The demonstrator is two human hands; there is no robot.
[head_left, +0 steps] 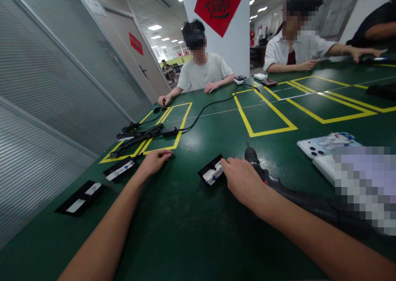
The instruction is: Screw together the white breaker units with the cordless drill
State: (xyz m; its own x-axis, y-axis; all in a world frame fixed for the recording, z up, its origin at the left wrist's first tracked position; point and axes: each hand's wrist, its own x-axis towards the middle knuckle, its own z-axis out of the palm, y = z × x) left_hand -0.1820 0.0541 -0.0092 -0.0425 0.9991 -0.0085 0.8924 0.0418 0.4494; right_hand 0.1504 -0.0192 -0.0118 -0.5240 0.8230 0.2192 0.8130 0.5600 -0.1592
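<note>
My right hand [243, 178] rests on the green table [185, 223], fingers curled onto a small white part [213, 174] that sits on a black plate [206, 170]. My left hand [155, 160] lies further left, fingers closed over a small dark item [171, 155] that I cannot make out. A black electric screwdriver [256, 162] lies just right of my right hand, its bit pointing away from me. Two more black plates with white parts [120, 170] [82, 196] lie to the left.
Black cables and an adapter [145, 133] lie in a yellow-taped box. Phones [324, 145] sit at the right. Two people sit across the table, hands on it; a third person's arm [355, 50] reaches in at far right. A glass wall runs along the left.
</note>
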